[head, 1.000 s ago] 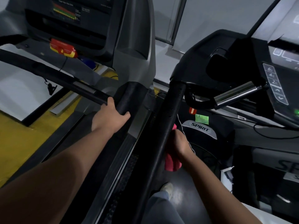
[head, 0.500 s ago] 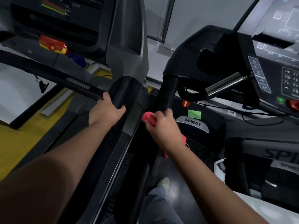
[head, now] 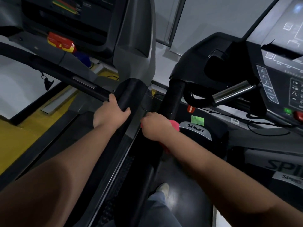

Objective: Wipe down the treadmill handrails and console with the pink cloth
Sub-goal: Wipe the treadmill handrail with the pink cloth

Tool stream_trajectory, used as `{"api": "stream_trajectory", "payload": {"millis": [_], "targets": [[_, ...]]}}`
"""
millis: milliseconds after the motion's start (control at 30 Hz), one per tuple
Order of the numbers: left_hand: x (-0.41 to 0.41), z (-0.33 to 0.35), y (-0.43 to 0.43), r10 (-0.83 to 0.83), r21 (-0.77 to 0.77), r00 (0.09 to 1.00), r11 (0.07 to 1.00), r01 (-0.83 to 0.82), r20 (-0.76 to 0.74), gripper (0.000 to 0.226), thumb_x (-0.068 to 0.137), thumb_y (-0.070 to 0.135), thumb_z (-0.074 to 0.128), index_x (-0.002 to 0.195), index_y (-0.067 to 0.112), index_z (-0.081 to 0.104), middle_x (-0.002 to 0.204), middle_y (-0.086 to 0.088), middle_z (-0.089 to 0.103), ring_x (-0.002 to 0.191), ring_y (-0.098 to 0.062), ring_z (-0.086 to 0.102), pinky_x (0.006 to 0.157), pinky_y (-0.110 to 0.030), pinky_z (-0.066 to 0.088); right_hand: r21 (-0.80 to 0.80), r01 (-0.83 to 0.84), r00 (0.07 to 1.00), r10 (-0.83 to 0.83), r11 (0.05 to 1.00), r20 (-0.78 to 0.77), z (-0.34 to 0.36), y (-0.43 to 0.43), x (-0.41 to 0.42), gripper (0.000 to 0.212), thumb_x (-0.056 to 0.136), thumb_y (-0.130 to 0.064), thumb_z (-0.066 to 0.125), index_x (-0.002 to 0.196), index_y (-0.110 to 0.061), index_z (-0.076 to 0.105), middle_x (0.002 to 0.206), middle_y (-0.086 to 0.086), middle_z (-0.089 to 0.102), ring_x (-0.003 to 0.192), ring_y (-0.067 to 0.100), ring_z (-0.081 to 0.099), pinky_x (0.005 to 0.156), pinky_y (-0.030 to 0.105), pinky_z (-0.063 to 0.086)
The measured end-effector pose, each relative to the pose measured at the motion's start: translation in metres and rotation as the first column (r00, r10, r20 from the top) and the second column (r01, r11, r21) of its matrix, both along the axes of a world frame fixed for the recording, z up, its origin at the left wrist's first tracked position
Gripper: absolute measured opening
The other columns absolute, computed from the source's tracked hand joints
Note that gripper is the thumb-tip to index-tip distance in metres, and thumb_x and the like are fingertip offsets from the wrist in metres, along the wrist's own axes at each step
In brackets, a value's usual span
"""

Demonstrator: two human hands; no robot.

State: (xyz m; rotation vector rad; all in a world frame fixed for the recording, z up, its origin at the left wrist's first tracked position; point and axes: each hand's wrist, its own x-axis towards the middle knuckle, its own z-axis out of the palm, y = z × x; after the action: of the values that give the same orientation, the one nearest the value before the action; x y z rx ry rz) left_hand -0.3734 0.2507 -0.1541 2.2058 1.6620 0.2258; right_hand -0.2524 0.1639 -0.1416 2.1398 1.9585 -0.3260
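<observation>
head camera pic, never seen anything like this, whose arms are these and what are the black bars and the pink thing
This is a single camera worn on a person's head, looking down at their own two arms. The black bars are treadmill handrails. The left hand grips the left rail, a padded bar. The right hand holds a pink cloth against the right rail, apparently to wipe it. The panel with buttons at far right is a console. A shoe shows below.
</observation>
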Motion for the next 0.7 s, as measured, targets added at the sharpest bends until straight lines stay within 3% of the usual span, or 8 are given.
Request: {"api": "stream_trajectory", "payload": {"millis": [67,200,300,433,500,600,700], "targets": [[-0.001,-0.001,0.0,-0.005,0.004,1.0,1.0,0.005,0.007,0.061,0.089,0.053,0.051,0.13,0.012,0.033,0.112,-0.015,0.055,0.076,-0.026,0.05,0.057,-0.034,0.039,-0.155,-0.025,0.994,0.041,0.988,0.101,-0.002,0.02,-0.004,0.033,0.093,-0.017,0.043,0.12,-0.007,0.059,0.124,0.012,0.058,0.113,0.029,0.056,0.087,0.035,0.045],[-0.001,-0.003,0.001,-0.011,0.01,1.0,1.0,0.011,-0.01,0.064,0.089,0.054,0.049,0.133,0.012,0.031,0.114,-0.016,0.055,0.087,-0.032,0.059,0.059,-0.034,0.042,-0.442,0.061,0.962,0.066,0.895,0.266,-0.02,0.055,-0.011,0.048,0.096,-0.023,0.04,0.143,-0.014,0.038,0.147,0.007,0.04,0.133,0.03,0.039,0.104,0.045,0.037],[0.001,-0.003,0.002,-0.018,0.024,0.999,1.0,0.019,-0.032,0.061,0.09,0.053,0.048,0.131,0.011,0.032,0.11,-0.015,0.055,0.081,-0.03,0.056,0.057,-0.032,0.04,-0.564,0.107,0.94,0.103,0.819,0.327,-0.038,0.067,-0.018,0.051,0.099,-0.027,0.04,0.147,-0.013,0.028,0.153,0.01,0.027,0.139,0.035,0.027,0.11,0.054,0.027],[0.003,-0.002,0.002,-0.022,0.046,0.999,0.999,0.024,-0.041,0.057,0.089,0.052,0.048,0.126,0.011,0.034,0.104,-0.014,0.054,0.072,-0.024,0.049,0.053,-0.031,0.037,-0.59,0.145,0.917,0.117,0.794,0.382,-0.061,0.072,-0.024,0.054,0.102,-0.028,0.036,0.15,-0.01,0.018,0.157,0.012,0.013,0.143,0.038,0.013,0.112,0.053,0.01],[0.003,-0.001,0.003,-0.024,0.048,0.999,0.999,0.026,-0.038,0.058,0.089,0.052,0.049,0.128,0.011,0.033,0.104,-0.014,0.054,0.072,-0.023,0.048,0.053,-0.031,0.038,-0.585,0.181,0.909,0.093,0.79,0.406,-0.075,0.073,-0.022,0.055,0.101,-0.034,0.039,0.15,-0.013,0.022,0.156,0.01,0.018,0.142,0.037,0.016,0.112,0.052,0.017],[0.003,-0.001,0.003,-0.024,0.046,0.999,0.999,0.026,-0.031,0.059,0.088,0.053,0.049,0.127,0.012,0.033,0.104,-0.014,0.053,0.072,-0.023,0.048,0.053,-0.031,0.036,-0.595,0.197,0.911,0.079,0.78,0.405,-0.077,0.068,-0.019,0.048,0.094,-0.031,0.048,0.14,-0.018,0.043,0.145,0.008,0.041,0.131,0.039,0.039,0.1,0.058,0.035],[0.003,-0.001,0.003,-0.025,0.043,0.999,0.999,0.027,-0.025,0.058,0.088,0.052,0.05,0.127,0.013,0.033,0.103,-0.013,0.053,0.073,-0.022,0.047,0.054,-0.031,0.037,-0.427,0.119,0.956,0.012,0.896,0.292,-0.05,0.05,-0.017,0.04,0.095,-0.019,0.044,0.135,-0.014,0.049,0.138,0.01,0.05,0.127,0.037,0.044,0.104,0.057,0.03]]}}
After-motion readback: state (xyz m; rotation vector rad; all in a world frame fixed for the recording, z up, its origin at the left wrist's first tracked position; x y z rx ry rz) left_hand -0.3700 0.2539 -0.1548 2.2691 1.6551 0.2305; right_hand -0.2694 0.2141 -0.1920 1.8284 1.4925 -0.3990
